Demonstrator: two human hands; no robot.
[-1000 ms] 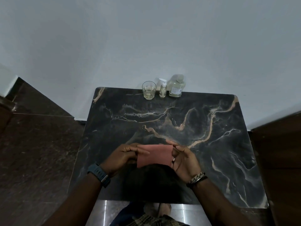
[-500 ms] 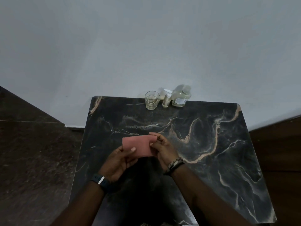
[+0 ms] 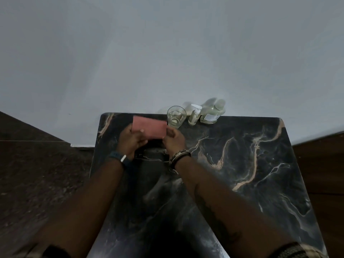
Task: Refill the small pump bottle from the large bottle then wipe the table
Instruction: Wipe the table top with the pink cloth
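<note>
A folded pink cloth (image 3: pixel 149 127) is held flat between both hands over the far left part of the dark marble table (image 3: pixel 242 164). My left hand (image 3: pixel 130 139) grips its left edge, my right hand (image 3: pixel 174 139) its right edge. Just right of the cloth, along the back edge, stand a clear glass (image 3: pixel 176 116), the small pump bottle (image 3: pixel 194 116) with a white pump, and the large clear bottle (image 3: pixel 213 112) with a label.
A pale wall runs directly behind the table's back edge. Dark stone floor (image 3: pixel 37 164) lies to the left, brown wooden surface (image 3: pixel 323 164) to the right. Both forearms stretch over the table's near half.
Both hands carried the pink cloth from the table's near middle toward the far left corner, close to the glass. The bottles and glass have stayed in place.
</note>
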